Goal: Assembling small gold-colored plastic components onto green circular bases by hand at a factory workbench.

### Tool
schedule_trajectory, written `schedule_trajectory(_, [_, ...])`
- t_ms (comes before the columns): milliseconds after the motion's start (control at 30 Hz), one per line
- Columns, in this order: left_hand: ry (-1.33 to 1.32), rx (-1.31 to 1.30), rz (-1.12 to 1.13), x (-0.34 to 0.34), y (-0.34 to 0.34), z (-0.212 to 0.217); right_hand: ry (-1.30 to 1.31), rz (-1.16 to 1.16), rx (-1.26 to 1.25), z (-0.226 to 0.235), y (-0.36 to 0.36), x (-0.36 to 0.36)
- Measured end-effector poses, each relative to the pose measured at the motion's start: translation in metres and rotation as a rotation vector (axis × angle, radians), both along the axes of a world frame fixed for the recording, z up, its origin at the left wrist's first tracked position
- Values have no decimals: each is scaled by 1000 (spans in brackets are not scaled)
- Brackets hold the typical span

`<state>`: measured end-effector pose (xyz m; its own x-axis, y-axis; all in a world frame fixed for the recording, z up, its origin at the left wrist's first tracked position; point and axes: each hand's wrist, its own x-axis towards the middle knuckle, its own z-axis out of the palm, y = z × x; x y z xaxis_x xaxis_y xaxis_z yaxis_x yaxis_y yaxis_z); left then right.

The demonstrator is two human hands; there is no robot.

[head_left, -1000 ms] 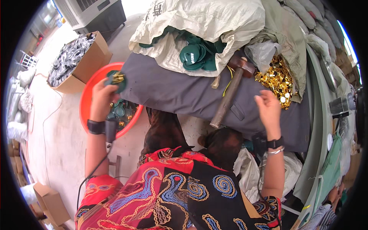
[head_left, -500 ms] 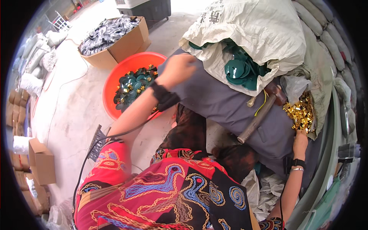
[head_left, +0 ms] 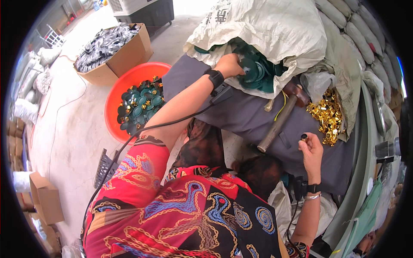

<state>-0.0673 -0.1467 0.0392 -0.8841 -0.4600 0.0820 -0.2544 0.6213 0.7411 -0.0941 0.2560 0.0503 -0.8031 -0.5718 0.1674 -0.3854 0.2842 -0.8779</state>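
1. Two hands work: the left hand (head_left: 230,64) reaches, fingers curled, among green discs (head_left: 254,71) at twelve o'clock, grasp probably unfinished.
2. The right hand (head_left: 310,150) pinches a small dark piece (head_left: 304,137) at three o'clock; hold it steady beside the gold fittings (head_left: 327,114).

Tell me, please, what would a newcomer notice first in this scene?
Probably the red tub of green discs on the floor at left, and the gold pile at right. The left hand reaches into the sack's green discs, while the right hand pinches a small piece beside the hammer.
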Motion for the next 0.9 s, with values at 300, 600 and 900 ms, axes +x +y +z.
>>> schedule_trajectory(300, [-17, 658, -233, 69, 67, 33, -191, 166, -288, 24, -56, 47])
schedule_trajectory(600, [309, 495, -400, 112, 164, 30, 69, 192, -143, 18, -61, 65])
schedule_trajectory(900, [481, 60, -412, 118, 180, 25, 547, 227, 105, 37, -63, 71])
